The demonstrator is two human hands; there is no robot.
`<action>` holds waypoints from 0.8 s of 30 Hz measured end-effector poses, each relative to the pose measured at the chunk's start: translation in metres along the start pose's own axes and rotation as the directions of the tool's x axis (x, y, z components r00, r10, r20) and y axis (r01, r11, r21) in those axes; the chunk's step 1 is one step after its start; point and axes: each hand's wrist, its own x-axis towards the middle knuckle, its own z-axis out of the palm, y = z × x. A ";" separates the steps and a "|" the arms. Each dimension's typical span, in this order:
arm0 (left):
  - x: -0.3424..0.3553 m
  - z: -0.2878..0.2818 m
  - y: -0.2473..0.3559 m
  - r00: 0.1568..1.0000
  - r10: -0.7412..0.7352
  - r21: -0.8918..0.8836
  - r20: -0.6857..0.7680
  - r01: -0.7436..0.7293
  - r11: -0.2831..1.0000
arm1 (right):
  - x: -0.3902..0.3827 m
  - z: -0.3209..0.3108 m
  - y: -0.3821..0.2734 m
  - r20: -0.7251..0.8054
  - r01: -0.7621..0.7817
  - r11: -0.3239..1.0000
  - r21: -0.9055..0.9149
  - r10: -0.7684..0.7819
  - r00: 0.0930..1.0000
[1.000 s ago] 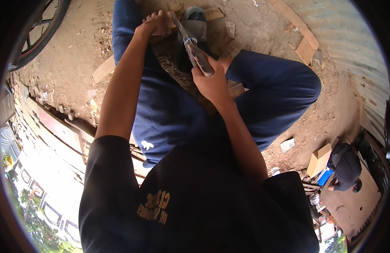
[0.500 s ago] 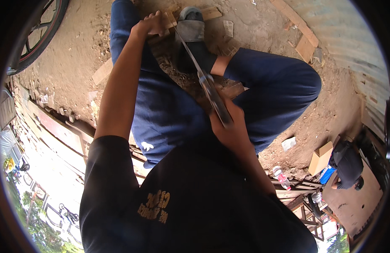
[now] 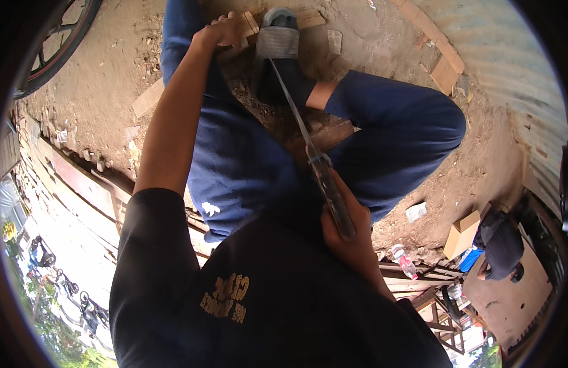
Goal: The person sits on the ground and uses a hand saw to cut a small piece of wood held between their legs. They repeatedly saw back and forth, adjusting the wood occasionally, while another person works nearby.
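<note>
My right hand (image 3: 352,230) is closed round the dark handle of a handsaw (image 3: 324,178), close to my body. The saw's thin blade (image 3: 289,98) shows nearly edge-on and points up and left, its far end over my foot in a grey slide sandal (image 3: 276,42). At the top, my left hand (image 3: 227,30) grips a piece of wood (image 3: 251,23) beside the sandal. The blade tip lies apart from the left hand. Part of the wood is hidden by the hand and the foot.
Another board piece (image 3: 332,135) lies between my legs. Wood scraps (image 3: 149,99) lie on the dirt floor. A wheel (image 3: 54,49) stands at upper left, a corrugated metal wall (image 3: 511,67) at right. Lower right are a cardboard box (image 3: 462,235), a plastic bottle (image 3: 404,260) and another person (image 3: 502,242).
My right hand has drawn the saw back toward my body, down and slightly right. Its tip has left the wood's edge by my left hand, which stays nearly in place.
</note>
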 end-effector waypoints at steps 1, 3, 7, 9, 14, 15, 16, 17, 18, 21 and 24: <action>0.003 0.002 -0.004 1.000 -0.012 -0.005 -0.007 0.012 1.000 | 0.015 0.005 -0.004 0.030 0.000 0.998 0.055 -0.002 1.000; 0.006 0.009 -0.009 0.999 -0.026 -0.034 -0.020 0.025 0.999 | 0.046 0.016 -0.001 0.071 0.006 0.998 0.067 -0.010 0.997; 0.002 0.005 -0.011 0.999 -0.012 -0.051 -0.033 0.010 0.999 | 0.040 0.020 0.009 0.019 0.037 0.999 0.035 -0.038 0.999; 0.000 0.003 -0.007 0.999 -0.004 -0.048 -0.033 0.002 0.999 | 0.017 0.012 0.007 -0.019 0.075 0.997 -0.004 -0.075 0.997; -0.006 0.003 0.006 0.997 -0.027 -0.063 -0.075 0.022 0.998 | 0.066 0.016 0.021 0.052 0.132 0.991 -0.036 -0.130 0.990; -0.008 0.008 0.004 0.996 -0.034 -0.062 -0.086 0.029 0.998 | 0.076 0.018 0.029 0.029 0.146 0.989 -0.025 -0.145 0.989; -0.008 0.009 0.002 0.994 -0.038 -0.047 -0.105 0.034 0.998 | 0.084 0.024 0.040 -0.004 0.166 0.986 -0.004 -0.166 0.986; -0.007 0.009 0.000 0.992 -0.042 -0.032 -0.123 0.039 0.999 | 0.088 0.027 0.045 -0.038 0.186 0.982 0.016 -0.186 0.982; -0.005 0.003 -0.003 0.994 -0.031 -0.027 -0.107 0.028 0.999 | 0.077 0.022 0.035 -0.025 0.136 0.991 0.004 -0.136 0.990; -0.008 0.003 -0.001 0.997 0.018 -0.027 -0.070 -0.020 0.999 | 0.020 0.009 0.012 -0.021 0.037 0.999 -0.008 -0.037 0.999; -0.011 0.003 0.000 0.992 0.029 -0.065 -0.124 -0.037 0.997 | 0.041 0.010 0.014 0.012 0.033 0.999 0.017 -0.033 0.999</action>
